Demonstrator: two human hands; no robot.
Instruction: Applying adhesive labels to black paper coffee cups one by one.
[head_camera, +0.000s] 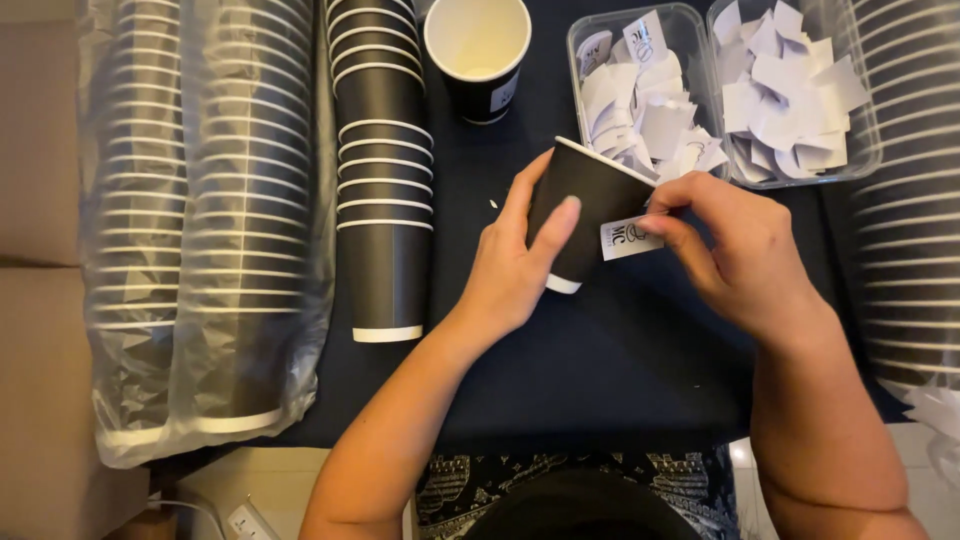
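We see the left hand (510, 265) wrapped around a black paper cup (585, 205) held tilted above the dark tabletop (600, 360), thumb and fingers closed on its side. The right hand (745, 255) pinches a small white rectangular label (628, 238) against the cup's wall, fingertips closed on its edge. Behind the hands, two clear plastic trays (700, 40) sit side by side, both heaped with loose white label slips (780, 90). An upright black cup (480, 55) with a white inside already carries a label. To the left lies a bare stack of black cups (383, 170), and beside it more stacks in a clear plastic bag (200, 230). Another stack (915, 200) lies along the right edge.
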